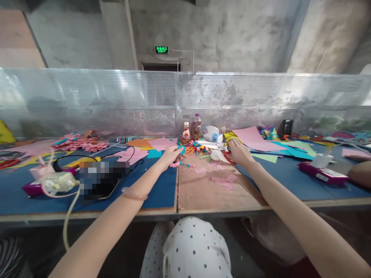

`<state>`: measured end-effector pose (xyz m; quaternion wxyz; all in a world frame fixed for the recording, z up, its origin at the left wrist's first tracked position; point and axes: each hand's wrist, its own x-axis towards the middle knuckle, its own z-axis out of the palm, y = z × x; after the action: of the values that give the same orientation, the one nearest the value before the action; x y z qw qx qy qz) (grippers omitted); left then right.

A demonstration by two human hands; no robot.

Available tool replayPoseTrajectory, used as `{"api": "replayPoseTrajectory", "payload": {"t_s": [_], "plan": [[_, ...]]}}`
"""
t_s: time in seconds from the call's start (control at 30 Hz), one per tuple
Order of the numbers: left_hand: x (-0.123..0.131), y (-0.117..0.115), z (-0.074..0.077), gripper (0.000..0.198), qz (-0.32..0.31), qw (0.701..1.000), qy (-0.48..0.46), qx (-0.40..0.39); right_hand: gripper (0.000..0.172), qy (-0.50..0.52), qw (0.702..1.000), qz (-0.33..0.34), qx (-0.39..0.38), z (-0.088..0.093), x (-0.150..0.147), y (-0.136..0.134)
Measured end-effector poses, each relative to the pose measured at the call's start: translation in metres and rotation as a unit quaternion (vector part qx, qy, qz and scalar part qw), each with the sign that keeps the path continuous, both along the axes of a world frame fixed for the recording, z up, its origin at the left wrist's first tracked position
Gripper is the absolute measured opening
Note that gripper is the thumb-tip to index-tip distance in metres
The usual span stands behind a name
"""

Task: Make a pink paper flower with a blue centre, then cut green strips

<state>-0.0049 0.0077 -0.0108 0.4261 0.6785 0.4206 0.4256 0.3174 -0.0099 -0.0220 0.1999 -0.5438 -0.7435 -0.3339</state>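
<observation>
My left hand (pixel 171 156) is closed in a pinch on a small blue paper piece (pixel 181 149), above the table's middle strip. Pink and blue scraps (pixel 175 164) lie just beneath its fingers. Farther right, my right hand (pixel 240 152) reaches to the back of the strip with its fingers curled down beside yellow paper (pixel 231 136). Its fingertips are partly hidden, so what they grip is unclear. A red strip-like thing (pixel 230 158) shows under that hand. Beside it are a crumpled white tissue (pixel 218 156) and a white tool-like object (pixel 211 145).
Two drink bottles (pixel 196 127) stand before the perforated metal screen (pixel 156 92). Pink sheets (pixel 253 139) and a pile of pink paper pieces (pixel 81 143) lie at the back. A phone-like dark device (pixel 111 185) and tubing are at left. Another person's arm (pixel 361 173) is at far right.
</observation>
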Motion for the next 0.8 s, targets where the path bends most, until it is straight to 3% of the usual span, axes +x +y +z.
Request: {"api": "replayPoseTrajectory", "payload": {"t_s": [0.17, 0.47, 0.63, 0.8], "plan": [[-0.002, 0.001, -0.002, 0.029, -0.002, 1.000, 0.005, -0.001, 0.027, -0.021, 1.000, 0.011, 0.000, -0.005, 0.015, 0.004], [-0.002, 0.001, -0.003, 0.026, -0.004, 1.000, 0.030, 0.009, 0.033, 0.011, 0.998, 0.005, -0.068, -0.014, 0.030, 0.010], [-0.001, -0.003, -0.001, 0.017, -0.004, 0.999, 0.041, 0.004, 0.035, 0.060, 0.986, -0.011, -0.157, -0.023, 0.030, 0.019], [-0.001, -0.001, -0.002, 0.010, 0.005, 0.999, 0.033, 0.002, 0.030, 0.138, 0.955, -0.004, -0.261, -0.027, 0.033, 0.027]]}}
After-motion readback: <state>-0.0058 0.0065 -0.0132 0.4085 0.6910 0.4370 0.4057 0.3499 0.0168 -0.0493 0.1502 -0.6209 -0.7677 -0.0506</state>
